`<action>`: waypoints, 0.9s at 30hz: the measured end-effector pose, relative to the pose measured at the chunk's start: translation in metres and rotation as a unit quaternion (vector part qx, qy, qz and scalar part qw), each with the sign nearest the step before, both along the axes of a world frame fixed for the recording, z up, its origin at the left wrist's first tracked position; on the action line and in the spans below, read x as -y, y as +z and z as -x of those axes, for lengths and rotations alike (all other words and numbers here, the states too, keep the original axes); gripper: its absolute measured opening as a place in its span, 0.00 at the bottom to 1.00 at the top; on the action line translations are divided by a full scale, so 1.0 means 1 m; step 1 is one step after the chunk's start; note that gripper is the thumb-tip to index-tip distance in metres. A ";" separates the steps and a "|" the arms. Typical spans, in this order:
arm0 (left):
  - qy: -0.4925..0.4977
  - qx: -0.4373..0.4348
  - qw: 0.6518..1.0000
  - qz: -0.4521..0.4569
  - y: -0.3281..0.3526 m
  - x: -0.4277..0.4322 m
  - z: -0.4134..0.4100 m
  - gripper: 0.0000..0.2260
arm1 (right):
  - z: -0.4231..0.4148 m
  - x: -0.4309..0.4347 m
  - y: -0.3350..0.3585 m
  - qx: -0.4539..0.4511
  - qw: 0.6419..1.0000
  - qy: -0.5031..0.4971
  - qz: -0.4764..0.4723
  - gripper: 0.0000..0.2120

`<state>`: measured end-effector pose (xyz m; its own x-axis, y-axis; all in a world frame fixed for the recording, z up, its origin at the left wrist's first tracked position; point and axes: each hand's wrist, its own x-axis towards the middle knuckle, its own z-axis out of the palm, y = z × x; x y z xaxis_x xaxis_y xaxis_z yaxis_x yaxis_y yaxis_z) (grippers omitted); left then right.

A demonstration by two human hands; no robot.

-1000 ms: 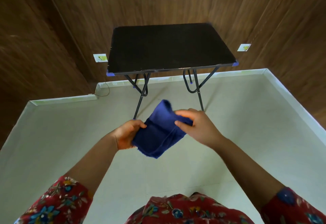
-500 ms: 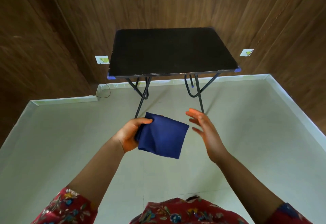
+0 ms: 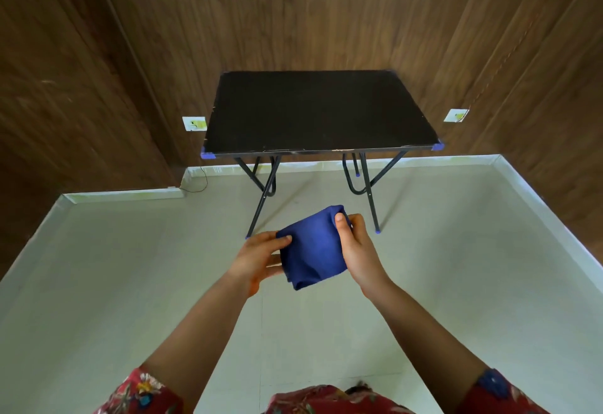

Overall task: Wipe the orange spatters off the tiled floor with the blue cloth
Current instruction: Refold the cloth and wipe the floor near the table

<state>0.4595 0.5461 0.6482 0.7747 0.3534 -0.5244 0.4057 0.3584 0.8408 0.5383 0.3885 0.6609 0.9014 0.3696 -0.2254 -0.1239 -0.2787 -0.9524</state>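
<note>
- Blue cloth (image 3: 311, 250) sits folded into a thick, roughly square pad, held in the air between your two hands above the tiled floor (image 3: 130, 283), just in front of the folding table (image 3: 319, 110).
- Your left hand (image 3: 261, 258) is closed on the pad's left edge, thumb on top and fingers beneath; your right hand (image 3: 357, 247) is clamped on the right edge, thumb pressed over the upper corner.
- Expect it to handle as light, soft and limp: the lower corner already sags below your grip, so the folds would likely fall open if you pinch only one corner.
- For wiping, you would do best to lay a flat palm over the pad's middle, with fingers spread to keep the layers together.
- Its surface looks matte and slightly fuzzy, which should drag well on tile.
- The floor is pale, smooth and faintly glossy, with thin grout lines; no orange spatters show in this view, so you cannot tell from here where to wipe.
- The table has a flat black top, thin dark metal legs and blue caps; wood-grain panels line the walls.
</note>
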 end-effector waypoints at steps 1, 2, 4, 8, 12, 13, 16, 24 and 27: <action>0.007 0.001 1.000 -0.018 -0.001 0.000 -0.001 0.05 | -0.001 0.002 0.003 -0.004 1.000 0.013 0.000 0.17; 0.008 0.011 0.999 -0.032 -0.002 0.000 -0.002 0.06 | -0.002 0.004 0.005 0.002 1.000 0.028 0.002 0.16; 0.000 0.037 0.999 -0.039 -0.001 0.002 -0.004 0.08 | -0.003 0.010 0.007 0.022 0.998 0.050 0.009 0.12; 0.003 0.050 0.998 -0.043 0.002 0.006 -0.007 0.10 | -0.003 0.012 0.015 0.008 0.996 0.084 -0.014 0.10; 0.036 0.034 0.987 -0.153 -0.002 0.002 -0.011 0.08 | -0.008 0.002 0.002 -0.138 0.989 0.057 -0.003 0.14; 0.037 0.032 0.983 -0.174 -0.002 0.000 -0.012 0.08 | -0.011 0.000 -0.005 -0.198 0.979 0.029 -0.027 0.16; 0.040 0.024 0.980 -0.193 -0.002 -0.001 -0.019 0.07 | -0.015 -0.007 -0.026 -0.321 0.941 0.009 -0.102 0.19; 0.143 -0.029 0.988 -0.053 -0.010 -0.021 -0.071 0.11 | -0.040 -0.039 -0.054 -0.359 0.920 0.086 -0.134 0.13; 0.082 -0.023 0.987 -0.139 -0.015 -0.042 -0.101 0.15 | -0.078 -0.050 -0.059 -0.371 0.908 0.052 -0.189 0.12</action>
